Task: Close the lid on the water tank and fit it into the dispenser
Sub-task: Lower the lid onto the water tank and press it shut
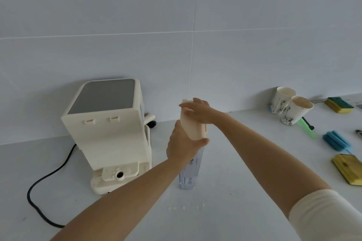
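A clear narrow water tank [189, 176] stands upright on the white counter, just right of the dispenser. Its cream lid [194, 127] sits on top of it. My left hand [182, 143] wraps the near end of the lid and the tank's upper part. My right hand [197, 110] lies flat on the far end of the lid, fingers spread. The cream dispenser [109, 129] has its back toward me; its empty tank base with a round port [119, 174] faces me at the bottom.
A black power cord [39, 188] runs from the dispenser across the left counter. On the right are two paper cups [290, 107], yellow-green sponges [348, 170], a blue sponge brush [336, 140] and a green stick [307, 126]. A tiled wall stands behind.
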The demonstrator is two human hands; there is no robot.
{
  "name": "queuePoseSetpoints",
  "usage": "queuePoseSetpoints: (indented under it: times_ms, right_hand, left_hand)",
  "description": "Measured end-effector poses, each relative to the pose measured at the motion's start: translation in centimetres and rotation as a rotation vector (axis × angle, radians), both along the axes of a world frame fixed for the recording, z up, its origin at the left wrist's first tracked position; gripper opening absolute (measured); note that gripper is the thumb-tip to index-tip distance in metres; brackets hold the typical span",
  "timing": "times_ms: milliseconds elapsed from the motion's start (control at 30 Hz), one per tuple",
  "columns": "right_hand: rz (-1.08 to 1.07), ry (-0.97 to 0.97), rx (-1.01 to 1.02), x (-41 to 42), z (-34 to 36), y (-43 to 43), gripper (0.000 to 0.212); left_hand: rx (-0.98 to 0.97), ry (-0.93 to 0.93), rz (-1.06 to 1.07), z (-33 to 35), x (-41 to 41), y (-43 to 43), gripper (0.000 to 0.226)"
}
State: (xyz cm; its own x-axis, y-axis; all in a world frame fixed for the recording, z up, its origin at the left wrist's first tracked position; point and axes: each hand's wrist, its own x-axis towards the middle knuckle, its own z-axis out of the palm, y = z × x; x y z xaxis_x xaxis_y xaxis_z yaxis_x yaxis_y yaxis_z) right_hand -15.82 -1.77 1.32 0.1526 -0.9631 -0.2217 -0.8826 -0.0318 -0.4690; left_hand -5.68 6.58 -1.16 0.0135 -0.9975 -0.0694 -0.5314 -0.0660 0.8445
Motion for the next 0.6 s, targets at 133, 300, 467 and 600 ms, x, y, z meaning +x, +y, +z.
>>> queuePoseSetpoints:
  times_ms: [133,300,467,600]
  right_hand:
    - [0.028,0.014,0.001,-0.1,-0.1,-0.3,0.043]
    - [0.056,0.067,-0.012,-0.6,0.3,-0.5,0.041]
    - [0.050,0.127,-0.017,-1.0,0.5,-0.7,0.042]
    - [-0.003,0.117,-0.016,-1.7,0.4,-0.4,0.046]
  left_hand:
    - [-0.027,-0.058,-0.017,-0.1,0.0,-0.2,0.085]
    - [-0.026,-0.128,-0.057,0.2,0.3,-0.3,0.082]
    - [-0.024,-0.208,-0.126,0.6,1.3,-0.7,0.079]
    - [0.010,-0.239,-0.181,1.2,2.7,-1.8,0.067]
